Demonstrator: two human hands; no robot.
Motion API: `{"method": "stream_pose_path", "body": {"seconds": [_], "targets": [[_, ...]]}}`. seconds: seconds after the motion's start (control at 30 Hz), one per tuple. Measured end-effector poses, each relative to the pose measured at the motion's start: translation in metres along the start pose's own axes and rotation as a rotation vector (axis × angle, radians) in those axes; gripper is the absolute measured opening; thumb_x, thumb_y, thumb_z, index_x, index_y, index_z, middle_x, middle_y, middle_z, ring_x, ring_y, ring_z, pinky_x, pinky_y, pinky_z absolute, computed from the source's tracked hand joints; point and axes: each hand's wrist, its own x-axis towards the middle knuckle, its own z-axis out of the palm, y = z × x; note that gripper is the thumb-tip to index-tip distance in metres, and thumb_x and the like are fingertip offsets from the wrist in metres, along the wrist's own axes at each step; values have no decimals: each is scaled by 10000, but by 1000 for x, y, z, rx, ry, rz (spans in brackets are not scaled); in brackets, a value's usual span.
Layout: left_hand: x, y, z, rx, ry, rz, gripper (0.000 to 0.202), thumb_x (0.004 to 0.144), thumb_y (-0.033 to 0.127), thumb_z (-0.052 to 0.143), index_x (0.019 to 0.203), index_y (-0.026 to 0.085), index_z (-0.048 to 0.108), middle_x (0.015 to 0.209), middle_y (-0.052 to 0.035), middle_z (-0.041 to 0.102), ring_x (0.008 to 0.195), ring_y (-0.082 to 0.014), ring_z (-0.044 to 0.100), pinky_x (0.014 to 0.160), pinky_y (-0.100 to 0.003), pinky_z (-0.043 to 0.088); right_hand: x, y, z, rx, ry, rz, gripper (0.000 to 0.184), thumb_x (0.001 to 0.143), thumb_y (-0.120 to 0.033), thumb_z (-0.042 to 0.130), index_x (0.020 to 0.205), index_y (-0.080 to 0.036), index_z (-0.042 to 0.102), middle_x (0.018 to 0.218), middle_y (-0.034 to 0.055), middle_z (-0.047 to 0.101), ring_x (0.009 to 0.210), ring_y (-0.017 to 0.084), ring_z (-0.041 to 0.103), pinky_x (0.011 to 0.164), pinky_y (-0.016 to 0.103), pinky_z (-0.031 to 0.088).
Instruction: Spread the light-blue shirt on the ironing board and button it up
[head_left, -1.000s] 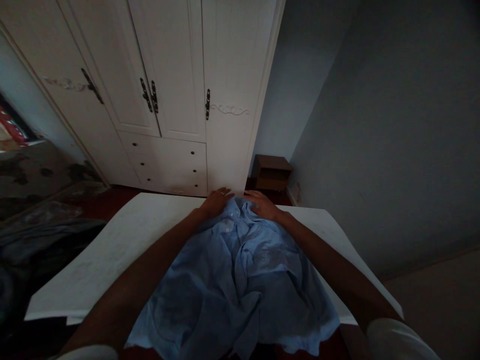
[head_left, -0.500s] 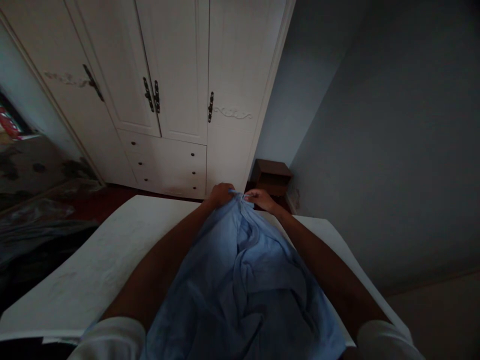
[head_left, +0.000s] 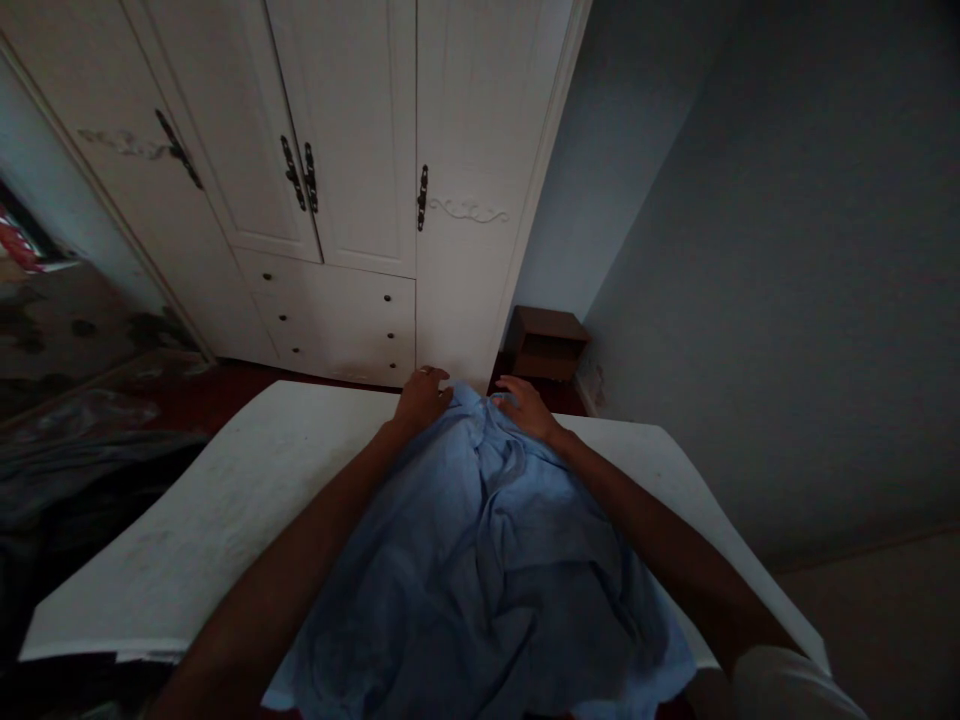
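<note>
Blue garment [head_left: 502, 560] on white table [head_left: 210, 510]

Left hand [head_left: 421, 398]: palm down, fingers bent, thumb side against the garment's far end. Right hand [head_left: 527, 408]: fingers parted, thumb side at the cloth. Grip, either hand: cannot be told. Forearms [head_left: 300, 540] extend forward and converge. Garment lies creased, near end past the table's near edge. Beyond: wardrobe [head_left: 476, 280], doors [head_left: 352, 130] and drawers [head_left: 330, 315] closed; brown cabinet [head_left: 551, 322], open-fronted, interior too dark to read.

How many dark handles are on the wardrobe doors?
4: a left handle on the leftmost door, two middle handles on the inner doors, a right handle on the rightmost door. Others might lie out of frame.
</note>
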Motion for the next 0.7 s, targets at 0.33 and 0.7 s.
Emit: {"method": "stream_pose_path", "body": {"seconds": [0.33,0.7], "targets": [[-172,52,-37,-281,-202,76,605,813,562,608,1299,206,550,1224,-89,628,1122,-244,595,973,-388,496,-138,-48,-11,115,157,78,429,824,-352,590,1209,-162,567,1182,116,599,1086,259,559,967,442,441],[-318,57,-4,-62,-275,239,539,850,315,617,1373,274,492,1103,-80,669,967,-244,642,877,-430,538,-261,-125,-15,34,-147,37,267,859,-254,596,1111,-178,639,930,63,661,830,198,612,800,347,484]]}}
